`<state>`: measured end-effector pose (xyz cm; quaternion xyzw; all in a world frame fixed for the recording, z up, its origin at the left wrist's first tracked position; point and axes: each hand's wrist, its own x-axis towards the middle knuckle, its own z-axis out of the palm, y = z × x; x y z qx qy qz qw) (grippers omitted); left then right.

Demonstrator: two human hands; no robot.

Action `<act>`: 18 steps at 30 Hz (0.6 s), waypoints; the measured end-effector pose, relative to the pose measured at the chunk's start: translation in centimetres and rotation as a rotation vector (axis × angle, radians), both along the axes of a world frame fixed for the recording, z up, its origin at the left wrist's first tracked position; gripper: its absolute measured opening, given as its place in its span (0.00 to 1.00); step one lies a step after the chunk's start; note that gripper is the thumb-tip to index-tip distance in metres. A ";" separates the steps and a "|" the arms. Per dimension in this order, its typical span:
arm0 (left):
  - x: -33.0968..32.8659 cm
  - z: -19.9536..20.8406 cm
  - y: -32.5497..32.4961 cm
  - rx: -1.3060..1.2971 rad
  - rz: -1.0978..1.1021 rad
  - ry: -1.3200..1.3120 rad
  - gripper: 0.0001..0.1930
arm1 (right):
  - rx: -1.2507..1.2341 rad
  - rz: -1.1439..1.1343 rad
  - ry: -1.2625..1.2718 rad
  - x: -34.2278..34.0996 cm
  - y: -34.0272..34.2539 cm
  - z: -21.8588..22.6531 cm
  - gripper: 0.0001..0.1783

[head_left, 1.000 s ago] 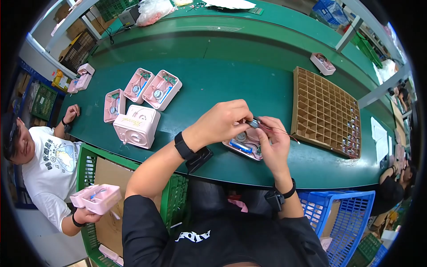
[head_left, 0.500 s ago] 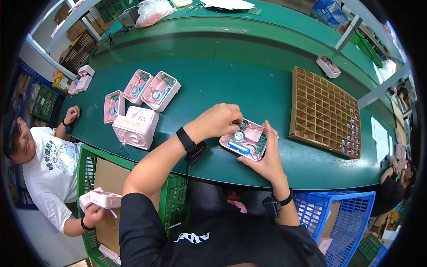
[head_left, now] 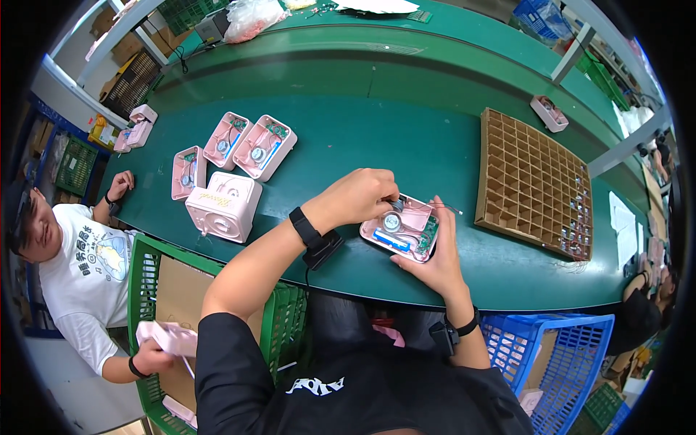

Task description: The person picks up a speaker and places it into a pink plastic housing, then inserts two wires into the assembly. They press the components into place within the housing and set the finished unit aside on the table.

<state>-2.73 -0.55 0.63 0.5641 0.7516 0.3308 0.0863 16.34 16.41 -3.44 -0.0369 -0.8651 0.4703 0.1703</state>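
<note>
A pink plastic housing [head_left: 417, 212] lies open side up near the table's front edge. Inside it are a silver round speaker [head_left: 391, 222], a blue cylindrical battery [head_left: 390, 241], a green circuit board [head_left: 428, 235] and thin wires. My right hand [head_left: 442, 257] grips the housing from its right side, thumb at the near edge and fingers along the far right. My left hand [head_left: 368, 197] is closed in a pinch at the housing's far left corner, beside the speaker. A small dark part shows under its fingertips; its kind is not clear. A thin wire end sticks out past my right fingers.
Several pink housings [head_left: 266, 148] stand on the table [head_left: 348, 145] at left. A cardboard divider tray [head_left: 533, 181] lies at right, another pink housing [head_left: 549, 114] beyond it. Green [head_left: 283, 326] and blue crates [head_left: 554, 348] flank me. A co-worker's hand [head_left: 152, 357] holds a pink part at left.
My hands keep nearly the same hold on the housing. The whole view has shifted slightly. At left, the co-worker's pink part has turned a little.
</note>
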 end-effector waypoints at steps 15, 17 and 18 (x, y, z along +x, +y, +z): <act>0.0 -0.2 -0.2 -0.016 -0.031 0.083 0.06 | 0.030 0.034 0.105 0.2 2.2 0.5 0.45; -0.1 -0.2 -0.4 -0.004 -0.039 0.085 0.07 | 0.053 0.003 0.093 0.0 3.1 1.0 0.39; -0.3 -0.2 -0.6 0.021 -0.040 0.091 0.07 | 0.090 -0.001 0.127 -0.2 3.5 1.5 0.33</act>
